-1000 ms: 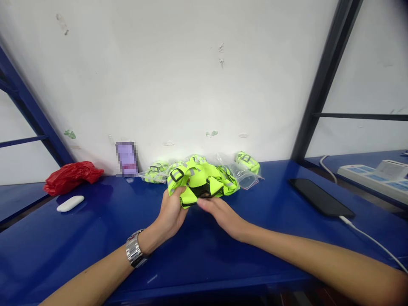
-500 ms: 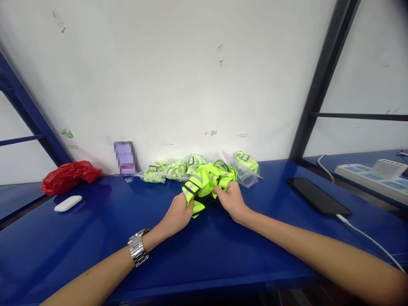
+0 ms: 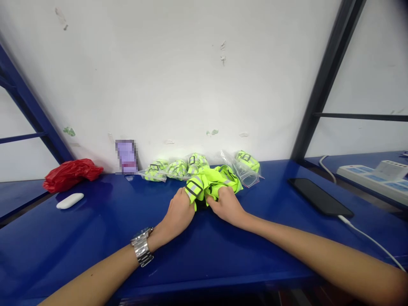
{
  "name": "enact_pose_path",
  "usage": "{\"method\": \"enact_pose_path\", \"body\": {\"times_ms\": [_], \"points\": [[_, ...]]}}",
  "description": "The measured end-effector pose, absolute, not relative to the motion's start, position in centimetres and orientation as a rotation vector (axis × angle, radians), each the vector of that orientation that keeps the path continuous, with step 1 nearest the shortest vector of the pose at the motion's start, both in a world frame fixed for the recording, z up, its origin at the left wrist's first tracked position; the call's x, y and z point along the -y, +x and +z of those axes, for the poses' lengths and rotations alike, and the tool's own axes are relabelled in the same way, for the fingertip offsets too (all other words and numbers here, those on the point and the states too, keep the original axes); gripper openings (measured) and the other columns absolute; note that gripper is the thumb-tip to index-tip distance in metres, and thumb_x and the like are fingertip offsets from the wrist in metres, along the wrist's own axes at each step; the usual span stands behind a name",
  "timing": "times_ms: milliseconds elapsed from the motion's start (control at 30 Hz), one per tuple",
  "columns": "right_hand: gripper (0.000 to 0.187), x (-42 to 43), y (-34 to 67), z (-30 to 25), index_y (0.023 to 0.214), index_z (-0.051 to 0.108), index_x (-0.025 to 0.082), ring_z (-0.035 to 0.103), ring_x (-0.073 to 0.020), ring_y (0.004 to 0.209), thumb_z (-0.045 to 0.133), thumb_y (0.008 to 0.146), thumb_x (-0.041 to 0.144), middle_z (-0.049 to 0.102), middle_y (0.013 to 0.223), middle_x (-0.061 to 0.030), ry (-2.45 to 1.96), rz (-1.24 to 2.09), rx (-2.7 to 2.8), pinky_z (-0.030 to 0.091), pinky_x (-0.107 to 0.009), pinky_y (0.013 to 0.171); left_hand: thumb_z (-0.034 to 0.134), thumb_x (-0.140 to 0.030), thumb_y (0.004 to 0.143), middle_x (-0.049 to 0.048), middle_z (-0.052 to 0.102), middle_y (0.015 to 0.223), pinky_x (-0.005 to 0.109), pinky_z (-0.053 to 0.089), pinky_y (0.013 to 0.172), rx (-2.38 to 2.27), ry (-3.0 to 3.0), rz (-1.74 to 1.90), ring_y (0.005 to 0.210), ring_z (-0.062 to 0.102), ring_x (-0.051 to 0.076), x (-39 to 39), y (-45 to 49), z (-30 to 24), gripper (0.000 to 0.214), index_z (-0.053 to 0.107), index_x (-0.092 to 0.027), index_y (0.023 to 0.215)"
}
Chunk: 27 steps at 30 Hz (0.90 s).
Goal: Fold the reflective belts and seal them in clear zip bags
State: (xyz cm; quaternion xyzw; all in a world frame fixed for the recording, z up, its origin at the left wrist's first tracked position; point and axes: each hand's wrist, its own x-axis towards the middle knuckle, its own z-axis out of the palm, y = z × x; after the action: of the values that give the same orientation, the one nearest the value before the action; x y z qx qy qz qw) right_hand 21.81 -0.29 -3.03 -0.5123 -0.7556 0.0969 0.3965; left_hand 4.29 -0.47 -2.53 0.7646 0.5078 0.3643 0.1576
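A bunched-up neon yellow reflective vest [image 3: 214, 178], with grey stripes and black trim, is held just above the blue table [image 3: 204, 259]. My left hand [image 3: 181, 209] is closed on its left edge. At the vest's lower right, my right hand [image 3: 228, 206] grips the fabric with the thumb pressed in. Dark material shows between the two hands, partly hidden by the fingers. Behind the vest lie several similar yellow bundles in clear plastic bags [image 3: 177, 169], and at the right another bagged bundle [image 3: 247, 161] with its clear bag [image 3: 250, 177] spread in front.
To the left are a red plastic bag [image 3: 72, 174] and a white case [image 3: 70, 200]. A phone with a blurred screen [image 3: 126, 156] leans on the wall. On the right lie a black phone [image 3: 318, 196] with a white cable [image 3: 366, 233] and a power strip [image 3: 372, 180].
Both hands have turned inward around the vest, and its fabric has shifted and bunched differently. My right hand has moved slightly down and left. The bagged bundles stay put.
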Motion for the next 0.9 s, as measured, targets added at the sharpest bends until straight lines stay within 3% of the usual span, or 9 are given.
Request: {"method": "enact_pose_path", "body": {"times_ms": [100,267,467,600,700,800,900], "points": [[0.036,0.3,21.9,-2.7,0.047,0.026,0.021,0.032,-0.0093,0.043,0.05,0.075,0.02,0.034,0.043,0.0034,-1.3,0.278,1.953,0.019,-0.026,0.046,0.038,-0.017,0.086,0.0124,0.054,0.102,0.038,0.044,0.078,-1.51,2.557,0.855,0.089,0.051,0.025,1.6,4.9,-2.8,0.027,0.055,-0.016,0.107],[0.031,0.3,22.3,-2.7,0.05,0.031,0.021,0.035,-0.0097,0.044,0.046,0.076,0.016,0.042,0.046,0.0024,-1.259,0.323,2.009,0.02,-0.026,0.047,0.036,-0.048,0.094,0.0127,0.054,0.096,0.046,0.043,0.086,-1.363,2.831,0.554,0.09,0.05,0.028,2.7,5.1,-2.1,0.041,0.059,-0.016,0.104],[0.032,0.4,22.6,-3.0,0.054,0.028,0.023,0.036,-0.0109,0.048,0.047,0.079,0.023,0.038,0.05,0.004,-1.276,0.355,1.836,0.023,-0.025,0.046,0.035,-0.039,0.096,0.0121,0.058,0.096,0.042,0.042,0.086,-1.155,2.913,0.365,0.091,0.05,0.027,1.9,4.4,-1.3,0.035,0.059,-0.015,0.103],[0.034,1.0,22.5,-2.9,0.059,0.032,0.022,0.04,-0.0117,0.053,0.054,0.081,0.035,0.041,0.056,0.0042,-1.152,0.358,1.774,0.032,-0.025,0.049,0.037,-0.036,0.093,0.0123,0.056,0.091,0.042,0.043,0.082,-1.244,2.935,0.267,0.087,0.051,0.027,2.0,4.2,-1.1,0.032,0.06,-0.015,0.1],[0.028,1.7,22.1,-2.7,0.08,0.051,0.018,0.054,-0.0175,0.071,0.057,0.083,0.045,0.058,0.077,-0.0034,-0.932,0.296,2.02,0.044,-0.03,0.065,0.037,-0.035,0.092,0.0137,0.056,0.098,0.044,0.044,0.079,-1.34,2.905,0.157,0.088,0.052,0.029,2.1,4.0,-0.9,0.031,0.06,-0.017,0.102],[0.055,2.0,22.0,-2.4,0.114,0.052,0.013,0.058,-0.0269,0.097,0.063,0.078,0.053,0.061,0.106,-0.0137,-0.841,0.256,2.276,0.046,-0.039,0.084,0.041,-0.035,0.09,0.0145,0.055,0.102,0.045,0.043,0.077,-1.331,2.886,0.104,0.091,0.052,0.031,1.9,3.8,-0.9,0.027,0.063,-0.02,0.094],[0.071,1.7,22.0,-1.8,0.124,0.049,0.012,0.059,-0.0302,0.102,0.067,0.074,0.058,0.061,0.11,-0.0164,-0.813,0.192,2.475,0.047,-0.041,0.086,0.045,-0.033,0.087,0.0144,0.057,0.102,0.048,0.041,0.082,-1.162,2.927,0.121,0.098,0.051,0.035,1.5,3.5,-1.0,0.023,0.065,-0.021,0.086]]}}
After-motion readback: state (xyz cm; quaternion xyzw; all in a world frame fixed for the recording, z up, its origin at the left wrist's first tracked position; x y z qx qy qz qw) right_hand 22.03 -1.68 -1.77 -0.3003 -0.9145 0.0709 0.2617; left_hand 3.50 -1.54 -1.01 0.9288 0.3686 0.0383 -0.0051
